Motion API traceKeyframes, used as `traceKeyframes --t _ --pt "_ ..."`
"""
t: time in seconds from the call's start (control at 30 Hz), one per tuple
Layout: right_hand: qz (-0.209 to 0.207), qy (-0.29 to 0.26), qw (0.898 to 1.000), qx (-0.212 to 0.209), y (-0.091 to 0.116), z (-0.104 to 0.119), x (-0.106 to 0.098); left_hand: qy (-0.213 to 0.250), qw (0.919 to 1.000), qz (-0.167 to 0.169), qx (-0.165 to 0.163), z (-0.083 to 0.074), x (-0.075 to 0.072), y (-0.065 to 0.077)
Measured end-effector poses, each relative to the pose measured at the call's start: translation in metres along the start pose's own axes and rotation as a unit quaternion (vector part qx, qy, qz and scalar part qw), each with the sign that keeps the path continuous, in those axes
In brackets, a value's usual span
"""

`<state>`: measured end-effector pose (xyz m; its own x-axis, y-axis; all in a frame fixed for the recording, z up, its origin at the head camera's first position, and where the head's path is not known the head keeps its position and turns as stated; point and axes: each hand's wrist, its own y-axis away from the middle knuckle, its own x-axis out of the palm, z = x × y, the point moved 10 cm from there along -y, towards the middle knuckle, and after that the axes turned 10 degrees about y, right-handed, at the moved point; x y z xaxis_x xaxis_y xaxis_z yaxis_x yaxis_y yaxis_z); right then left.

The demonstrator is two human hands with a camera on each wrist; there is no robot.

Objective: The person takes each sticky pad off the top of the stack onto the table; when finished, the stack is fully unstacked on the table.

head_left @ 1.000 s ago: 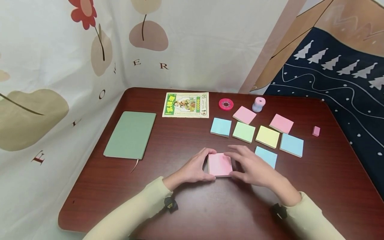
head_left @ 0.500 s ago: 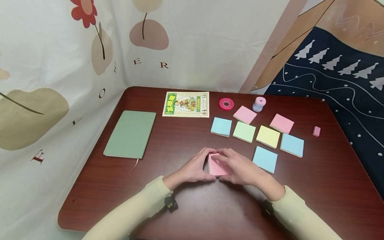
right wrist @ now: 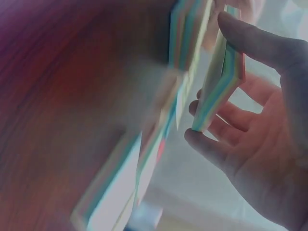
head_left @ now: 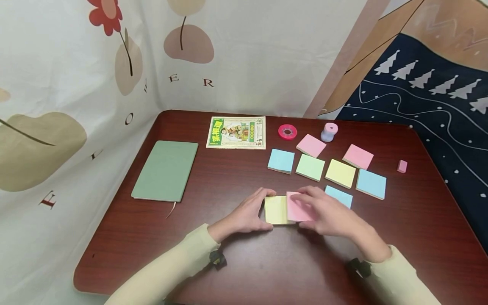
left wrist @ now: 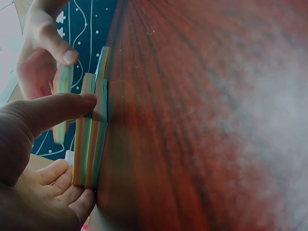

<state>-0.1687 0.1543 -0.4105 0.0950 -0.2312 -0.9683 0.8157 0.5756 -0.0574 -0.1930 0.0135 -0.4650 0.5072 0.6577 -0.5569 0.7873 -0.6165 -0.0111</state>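
Note:
My left hand (head_left: 248,214) grips a small stack of sticky note pads (head_left: 275,210) between thumb and fingers. A yellow sheet tops this stack, and in the left wrist view two striped pads (left wrist: 89,144) lie one on the other within that hand. My right hand (head_left: 324,209) pinches a pink-topped sticky note pad (head_left: 297,209) by its edges, raised over the stack's right side. The right wrist view shows this held pad's multicoloured edge (right wrist: 216,98) between thumb and fingertips. Part of its top is hidden by the right fingers.
Blue (head_left: 281,161), green (head_left: 310,167), yellow (head_left: 340,173) and pink (head_left: 358,156) pads lie behind the hands, with others. Farther back are a comic booklet (head_left: 236,132), red tape roll (head_left: 287,132) and pink-and-blue spool (head_left: 329,132). A green notebook (head_left: 165,171) lies left; a pink eraser-like block (head_left: 402,166) right.
My right hand closed over the pink-topped pad, then lifted it off to the right, uncovering the yellow top of the stack. The left hand kept its place.

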Motion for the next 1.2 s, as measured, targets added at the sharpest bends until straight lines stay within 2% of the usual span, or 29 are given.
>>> traceKeyframes --t 0.27,0.4,0.53,0.83,1.2 --pt "-0.063 0.008 0.993 0.101 0.063 -0.067 -0.033 -0.001 1.0 -0.004 0.002 -0.002 0.0 0.001" --pt "-0.066 0.011 0.987 0.145 0.092 -0.096 -0.039 0.001 1.0 -0.005 0.002 -0.002 -0.001 0.002" --pt "-0.063 0.017 0.984 0.167 0.111 -0.118 -0.037 -0.004 1.0 -0.004 0.003 -0.002 -0.001 0.001" --pt "-0.03 0.001 0.984 0.174 0.123 -0.136 -0.013 -0.008 1.0 -0.001 0.004 -0.003 0.0 0.0" --pt "-0.027 0.002 0.986 0.166 0.122 -0.134 -0.01 -0.008 1.0 -0.001 0.003 -0.003 0.0 0.001"
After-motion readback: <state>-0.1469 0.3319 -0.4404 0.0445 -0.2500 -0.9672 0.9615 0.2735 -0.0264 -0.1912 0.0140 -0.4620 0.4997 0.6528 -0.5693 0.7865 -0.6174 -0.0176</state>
